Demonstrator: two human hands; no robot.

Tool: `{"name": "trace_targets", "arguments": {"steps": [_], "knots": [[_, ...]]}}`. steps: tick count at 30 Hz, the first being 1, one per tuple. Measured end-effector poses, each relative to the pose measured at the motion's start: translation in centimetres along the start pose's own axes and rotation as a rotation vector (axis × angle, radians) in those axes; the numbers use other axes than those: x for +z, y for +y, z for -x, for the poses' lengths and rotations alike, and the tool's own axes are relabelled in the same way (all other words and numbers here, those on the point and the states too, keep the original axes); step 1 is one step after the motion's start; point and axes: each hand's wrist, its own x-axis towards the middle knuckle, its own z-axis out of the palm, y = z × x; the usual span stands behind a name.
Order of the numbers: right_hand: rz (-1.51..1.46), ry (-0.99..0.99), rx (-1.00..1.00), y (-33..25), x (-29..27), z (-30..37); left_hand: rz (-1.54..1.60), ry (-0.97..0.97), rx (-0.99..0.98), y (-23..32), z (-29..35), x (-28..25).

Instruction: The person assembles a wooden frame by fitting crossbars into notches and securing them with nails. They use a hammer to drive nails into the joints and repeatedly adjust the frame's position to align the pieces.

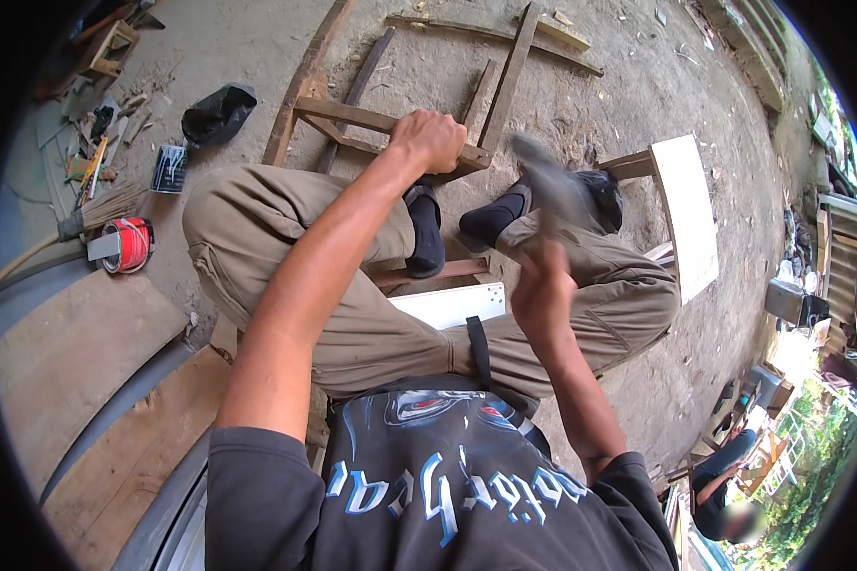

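A brown wooden frame of joined bars lies on the ground in front of me. My left hand is closed around its near crossbar, close to the corner joint. Between my knees, my right hand is closed on the handle of a hammer. The hammer is smeared by motion, and its head is up near the frame's right corner, apart from it as far as I can tell. My feet in dark socks are just under that corner.
A white board on wooden legs stands to the right; another white panel lies beneath my legs. At left are a red can, a dark tin, a black bag and plywood sheets. Another person sits at far right.
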Motion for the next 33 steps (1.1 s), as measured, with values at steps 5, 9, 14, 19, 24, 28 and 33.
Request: {"name": "trace_targets", "arguments": {"steps": [5, 9, 14, 19, 24, 28, 33], "knots": [[-0.071, -0.021, 0.151, -0.7, -0.1, -0.6, -0.037, 0.022, 0.021, 0.0, 0.3, 0.1], [-0.081, 0.000, 0.044, -0.3, 0.5, -0.3, -0.002, 0.034, 0.017, 0.2, 0.6, -0.5], [-0.033, -0.040, 0.158, -1.3, -0.8, -0.8, -0.053, 0.076, 0.032, 0.1, 0.9, -0.3], [-0.237, 0.092, 0.039, -1.6, -0.1, 0.2, -0.015, -0.006, -0.003, 0.4, 0.7, -0.6], [-0.049, -0.025, 0.140, -0.4, 0.8, -1.2, -0.038, 0.024, 0.006, 0.3, 0.6, -0.9], [-0.129, 0.007, 0.163, -1.6, 0.0, -0.3, -0.027, 0.029, 0.019, 0.2, 0.7, -0.5], [-0.045, -0.105, 0.223, 0.0, 0.0, -0.7, -0.067, -0.030, -0.012, -0.1, -0.2, -0.5]]}}
